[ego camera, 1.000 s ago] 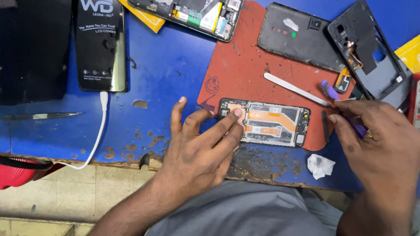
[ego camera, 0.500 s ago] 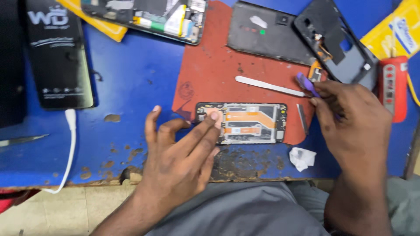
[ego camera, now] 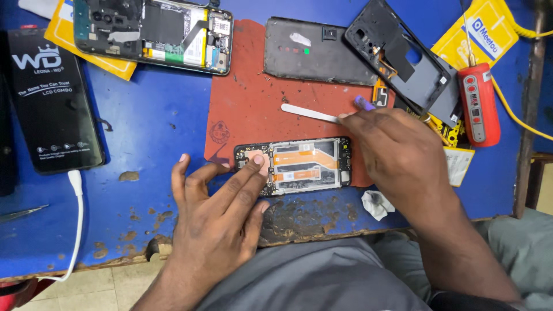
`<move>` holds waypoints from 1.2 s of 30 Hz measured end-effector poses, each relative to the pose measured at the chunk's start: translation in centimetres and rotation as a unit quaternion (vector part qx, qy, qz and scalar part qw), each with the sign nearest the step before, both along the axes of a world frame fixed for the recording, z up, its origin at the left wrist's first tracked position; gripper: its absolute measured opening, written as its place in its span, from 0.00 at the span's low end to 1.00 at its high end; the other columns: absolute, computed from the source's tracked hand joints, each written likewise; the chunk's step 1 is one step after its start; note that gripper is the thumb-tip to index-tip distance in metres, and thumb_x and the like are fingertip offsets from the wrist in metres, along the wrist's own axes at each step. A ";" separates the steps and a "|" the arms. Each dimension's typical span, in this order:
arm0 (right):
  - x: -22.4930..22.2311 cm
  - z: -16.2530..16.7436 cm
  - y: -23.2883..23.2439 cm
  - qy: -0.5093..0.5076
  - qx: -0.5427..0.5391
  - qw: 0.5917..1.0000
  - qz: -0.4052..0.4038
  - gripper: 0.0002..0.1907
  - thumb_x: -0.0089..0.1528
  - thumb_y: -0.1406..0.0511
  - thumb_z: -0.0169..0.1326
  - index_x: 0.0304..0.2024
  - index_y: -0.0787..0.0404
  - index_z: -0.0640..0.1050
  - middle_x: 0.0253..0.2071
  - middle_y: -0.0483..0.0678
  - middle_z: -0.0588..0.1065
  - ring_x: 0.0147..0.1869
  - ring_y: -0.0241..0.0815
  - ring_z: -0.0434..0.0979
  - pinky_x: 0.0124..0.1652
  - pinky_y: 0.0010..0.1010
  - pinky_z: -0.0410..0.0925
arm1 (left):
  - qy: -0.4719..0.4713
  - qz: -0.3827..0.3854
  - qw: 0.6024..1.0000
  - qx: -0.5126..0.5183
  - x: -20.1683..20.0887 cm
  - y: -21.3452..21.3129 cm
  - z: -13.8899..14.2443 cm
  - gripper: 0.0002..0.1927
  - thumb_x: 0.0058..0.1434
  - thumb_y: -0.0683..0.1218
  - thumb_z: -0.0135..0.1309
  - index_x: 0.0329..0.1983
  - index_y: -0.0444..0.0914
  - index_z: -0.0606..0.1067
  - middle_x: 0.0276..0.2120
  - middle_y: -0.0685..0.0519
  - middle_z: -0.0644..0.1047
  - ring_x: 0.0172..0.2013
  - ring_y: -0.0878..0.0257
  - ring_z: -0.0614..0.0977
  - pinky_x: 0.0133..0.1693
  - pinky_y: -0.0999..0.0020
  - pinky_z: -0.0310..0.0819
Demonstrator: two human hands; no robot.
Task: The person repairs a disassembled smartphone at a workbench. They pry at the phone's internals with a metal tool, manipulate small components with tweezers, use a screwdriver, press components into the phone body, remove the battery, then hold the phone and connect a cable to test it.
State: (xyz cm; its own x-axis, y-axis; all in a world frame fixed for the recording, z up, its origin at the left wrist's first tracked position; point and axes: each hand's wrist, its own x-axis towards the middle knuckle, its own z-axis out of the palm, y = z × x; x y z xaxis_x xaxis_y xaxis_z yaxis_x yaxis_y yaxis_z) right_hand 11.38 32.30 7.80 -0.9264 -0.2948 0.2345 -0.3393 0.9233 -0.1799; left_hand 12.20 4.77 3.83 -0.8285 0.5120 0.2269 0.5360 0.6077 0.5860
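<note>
An opened phone (ego camera: 305, 164) with orange flex cables lies on the near edge of a red mat (ego camera: 247, 86). My left hand (ego camera: 213, 224) lies flat with fingers spread, its index and middle fingertips pressing on the phone's left end. My right hand (ego camera: 391, 150) hovers just right of and above the phone, closed around a purple-tipped tool (ego camera: 364, 103) that pokes out above the knuckles. Its fingertips touch the right end of a flat pale spudger (ego camera: 308, 113) lying on the mat.
A black back cover (ego camera: 311, 52) and a grey phone frame (ego camera: 403, 57) lie at the back. Another opened phone (ego camera: 155, 31) rests on a yellow packet. Around them are a black box (ego camera: 52, 98), a red electric screwdriver (ego camera: 478, 103), a white cable (ego camera: 78, 219), tweezers (ego camera: 17, 213) and crumpled tissue (ego camera: 374, 204).
My right hand has moved left from beside the phone's right end to the spudger's tip. My left hand has stayed on the phone's left end. The view has shifted.
</note>
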 end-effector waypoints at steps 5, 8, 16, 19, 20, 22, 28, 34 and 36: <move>-0.3 0.4 -0.3 -0.009 0.002 1.000 -0.003 0.15 0.61 0.74 0.60 0.51 0.62 0.81 0.46 0.51 0.79 0.50 0.50 0.81 0.48 0.38 0.74 | 0.000 0.002 1.000 0.003 0.0 0.1 0.0 0.21 0.58 0.47 0.61 0.56 0.39 0.78 0.57 0.56 0.78 0.55 0.50 0.70 0.66 0.35 0.45; -0.4 0.7 -0.3 -0.015 -0.002 1.000 -0.003 0.17 0.60 0.74 0.60 0.53 0.63 0.80 0.46 0.52 0.79 0.50 0.50 0.81 0.48 0.38 0.74 | 0.000 0.000 1.000 0.003 0.0 0.2 0.0 0.22 0.58 0.46 0.61 0.56 0.39 0.78 0.57 0.56 0.78 0.55 0.50 0.70 0.66 0.35 0.45; -0.5 0.3 0.0 -0.010 0.009 1.000 0.008 0.18 0.59 0.74 0.60 0.53 0.63 0.79 0.45 0.54 0.78 0.47 0.52 0.78 0.47 0.39 0.73 | 0.001 0.002 1.000 0.004 0.0 0.5 0.3 0.22 0.58 0.46 0.61 0.57 0.39 0.77 0.57 0.56 0.78 0.57 0.49 0.71 0.66 0.35 0.45; -0.4 -0.2 0.4 -0.027 -0.019 0.999 -0.013 0.18 0.60 0.75 0.60 0.53 0.62 0.79 0.41 0.52 0.77 0.45 0.52 0.77 0.46 0.40 0.72 | 0.006 0.000 1.000 0.005 0.1 0.5 0.4 0.22 0.58 0.46 0.60 0.57 0.39 0.77 0.58 0.55 0.77 0.57 0.49 0.70 0.66 0.35 0.45; -0.3 -0.4 0.6 -0.019 -0.041 0.999 -0.021 0.19 0.60 0.74 0.61 0.54 0.63 0.78 0.42 0.52 0.77 0.46 0.51 0.77 0.47 0.40 0.72 | 0.008 -0.001 1.000 0.007 0.0 0.4 0.4 0.23 0.58 0.46 0.60 0.58 0.39 0.77 0.58 0.55 0.77 0.57 0.49 0.70 0.66 0.36 0.45; 0.2 -0.6 1.2 -0.004 -0.088 0.995 -0.034 0.20 0.61 0.74 0.62 0.56 0.63 0.77 0.45 0.53 0.76 0.48 0.51 0.77 0.48 0.39 0.71 | 0.009 -0.005 1.000 0.009 0.1 0.2 0.4 0.24 0.59 0.45 0.60 0.60 0.38 0.77 0.59 0.55 0.77 0.57 0.50 0.71 0.66 0.36 0.46; 1.9 -1.9 2.4 -0.025 -0.449 0.888 -0.102 0.08 0.75 0.71 0.58 0.54 0.66 0.72 0.45 0.50 0.73 0.45 0.36 0.77 0.47 0.26 0.72 | 0.024 -0.006 1.000 0.011 0.3 -0.5 0.1 0.22 0.60 0.46 0.61 0.58 0.39 0.77 0.60 0.55 0.75 0.57 0.51 0.70 0.67 0.35 0.44; 2.2 -2.1 2.9 -0.030 -0.551 0.830 -0.085 0.09 0.73 0.72 0.58 0.51 0.65 0.70 0.47 0.52 0.77 0.46 0.35 0.80 0.48 0.25 0.76 | 0.023 -0.003 1.000 0.011 0.3 -0.7 -0.1 0.21 0.61 0.46 0.61 0.58 0.39 0.78 0.60 0.55 0.75 0.57 0.51 0.70 0.67 0.34 0.44; 2.5 -1.4 2.9 -0.034 -0.513 0.849 -0.121 0.10 0.75 0.72 0.59 0.51 0.67 0.70 0.49 0.53 0.78 0.48 0.35 0.81 0.50 0.24 0.76 | 0.023 -0.004 1.000 0.011 0.2 -0.7 -0.1 0.21 0.60 0.46 0.61 0.58 0.39 0.78 0.59 0.55 0.76 0.58 0.51 0.70 0.66 0.34 0.44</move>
